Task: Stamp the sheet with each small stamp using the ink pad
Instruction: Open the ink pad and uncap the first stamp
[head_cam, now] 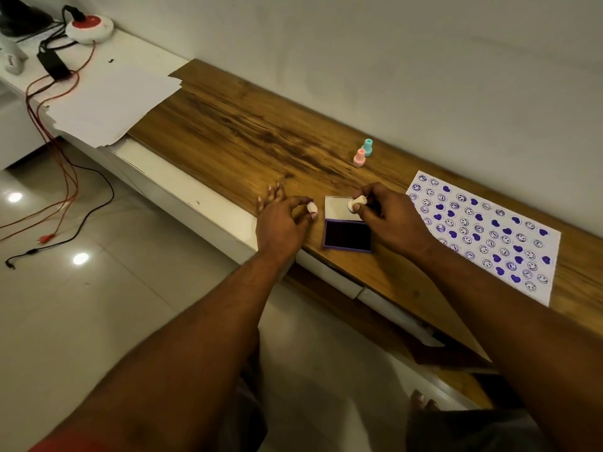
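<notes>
Near the front edge of the surface (244,132), the white stamp (357,202) is pinched in the fingers (370,191) of the right hand (388,216), its long axis lying almost level over the raised lid (336,207). The dark well of the ink pad (347,234) sits just frontward of it, nearest this hand. The left hand (280,220) pinches a small white cap (312,207), likely the stamp's. The sheet (483,236), crowded with purple prints, lies rightward. A pink stamp (359,157) and a teal stamp (368,147) stand nearer the wall. The stamp's face cannot be made out.
</notes>
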The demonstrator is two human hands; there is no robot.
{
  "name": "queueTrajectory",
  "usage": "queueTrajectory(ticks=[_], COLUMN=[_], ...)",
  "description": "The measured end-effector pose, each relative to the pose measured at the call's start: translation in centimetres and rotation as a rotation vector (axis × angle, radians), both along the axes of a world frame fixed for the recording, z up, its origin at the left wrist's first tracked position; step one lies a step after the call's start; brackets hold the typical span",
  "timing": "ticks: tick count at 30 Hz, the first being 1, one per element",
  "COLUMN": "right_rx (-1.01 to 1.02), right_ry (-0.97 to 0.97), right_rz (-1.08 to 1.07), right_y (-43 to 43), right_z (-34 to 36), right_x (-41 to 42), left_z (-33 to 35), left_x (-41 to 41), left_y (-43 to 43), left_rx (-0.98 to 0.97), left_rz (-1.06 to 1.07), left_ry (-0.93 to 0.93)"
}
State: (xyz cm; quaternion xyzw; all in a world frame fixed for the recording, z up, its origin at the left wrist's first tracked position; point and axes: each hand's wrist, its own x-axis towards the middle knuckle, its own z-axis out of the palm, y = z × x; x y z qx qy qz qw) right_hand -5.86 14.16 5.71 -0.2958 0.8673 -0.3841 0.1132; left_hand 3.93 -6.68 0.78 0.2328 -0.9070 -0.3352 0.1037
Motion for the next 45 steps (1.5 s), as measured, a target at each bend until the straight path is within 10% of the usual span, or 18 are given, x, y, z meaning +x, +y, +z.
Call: queueTrajectory(ticks=[21, 28, 33, 45], right_rx=[0.307, -0.114, 0.505, 0.64], right_ry=[0.203, 0.59, 0.276, 0.42], right_rz=[0.171, 0.015, 0.166, 0.151], right_y=[0.9, -1.1, -0.8, -2.3], right_z=[-1.5, 4.5, -0.9, -0.4], right_x=[1.2, 1.4, 4.1, 4.4], left_z=[-1.4, -1.5, -1.5, -1.1], left_x=[0.2, 0.2, 0.2, 0.4], left_y=[1.2, 1.3, 1.5, 1.8], left_rx=[-0.217, -0.12, -0.101, -0.115], left_rz=[-0.458, -0.398, -0.384, -0.377], left_ry=[0.043, 0.004, 0.025, -0.008])
